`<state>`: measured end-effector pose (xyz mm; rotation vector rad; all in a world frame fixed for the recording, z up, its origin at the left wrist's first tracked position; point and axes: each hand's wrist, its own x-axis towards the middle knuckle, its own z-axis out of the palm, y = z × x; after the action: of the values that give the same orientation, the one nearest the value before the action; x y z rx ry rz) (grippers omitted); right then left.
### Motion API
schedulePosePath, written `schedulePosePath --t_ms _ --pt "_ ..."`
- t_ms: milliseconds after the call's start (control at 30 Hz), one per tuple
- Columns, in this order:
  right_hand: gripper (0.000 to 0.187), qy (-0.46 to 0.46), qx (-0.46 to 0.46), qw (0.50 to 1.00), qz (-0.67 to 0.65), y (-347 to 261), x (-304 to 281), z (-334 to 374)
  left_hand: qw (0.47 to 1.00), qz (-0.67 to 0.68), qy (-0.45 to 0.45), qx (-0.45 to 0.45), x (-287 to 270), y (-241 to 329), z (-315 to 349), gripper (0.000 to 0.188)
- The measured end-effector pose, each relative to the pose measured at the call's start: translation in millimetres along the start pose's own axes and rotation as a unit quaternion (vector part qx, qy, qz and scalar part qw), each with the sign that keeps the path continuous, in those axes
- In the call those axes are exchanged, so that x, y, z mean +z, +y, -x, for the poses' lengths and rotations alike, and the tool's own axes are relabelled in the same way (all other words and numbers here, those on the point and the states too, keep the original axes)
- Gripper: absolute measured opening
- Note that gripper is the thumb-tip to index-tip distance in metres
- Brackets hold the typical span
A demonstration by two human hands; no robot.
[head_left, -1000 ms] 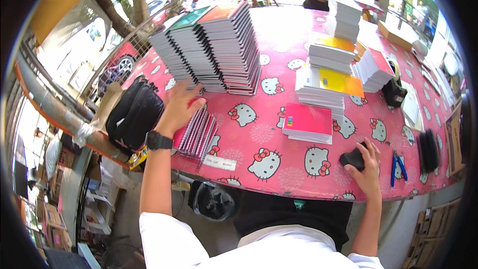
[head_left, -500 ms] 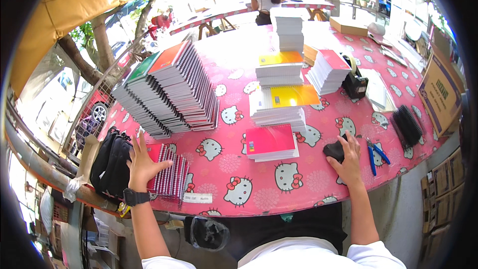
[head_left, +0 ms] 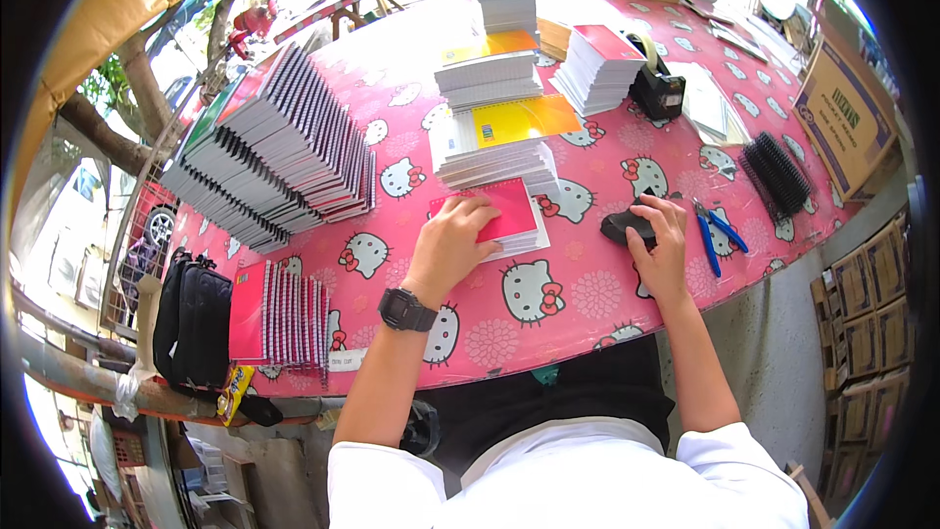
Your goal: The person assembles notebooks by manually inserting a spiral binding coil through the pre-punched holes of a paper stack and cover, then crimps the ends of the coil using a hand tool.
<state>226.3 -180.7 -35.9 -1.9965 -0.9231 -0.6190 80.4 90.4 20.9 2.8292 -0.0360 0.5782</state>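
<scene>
My left hand (head_left: 452, 243) lies over the left side of a red notebook cover (head_left: 509, 211) on top of a low stack, its fingers bent and its thumb apart near the front edge. Whether the fingertips grip the cover is hard to see. At the right, my right hand (head_left: 658, 247) has its fingers and thumb around the right end of a small black block-like object (head_left: 623, 226) on the table. Blue-handled pliers (head_left: 717, 237) lie just right of that hand. Behind the red stack are notebooks with a yellow-orange cover (head_left: 529, 121).
Tall piles of spiral-bound notebooks (head_left: 284, 147) stand at the left. Nearer are red spiral notebooks (head_left: 279, 314) beside a black bag (head_left: 193, 319). A tape dispenser (head_left: 658, 91), black binding coils (head_left: 775, 175) and a cardboard box (head_left: 844, 108) occupy the right side of the pink patterned table (head_left: 578, 333).
My left hand has moved right, from above the red spiral notebooks near the bag to the low red stack. My right hand stays at the black object. The view has shifted.
</scene>
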Motion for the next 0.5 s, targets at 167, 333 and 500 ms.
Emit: schedulePosePath --t_ms 167,333,500 --pt "0.027 0.001 0.022 1.000 -0.015 3 -2 1 0.999 0.032 -0.022 0.008 0 -12 -8 0.042" --pt "0.026 -0.004 0.029 0.999 -0.033 0 -2 1 0.999 0.031 -0.025 0.009 -2 -13 -8 0.040" --pt "0.026 -0.006 0.031 0.999 -0.029 1 -3 1 0.996 0.073 -0.043 -0.019 -9 -13 -12 0.038"
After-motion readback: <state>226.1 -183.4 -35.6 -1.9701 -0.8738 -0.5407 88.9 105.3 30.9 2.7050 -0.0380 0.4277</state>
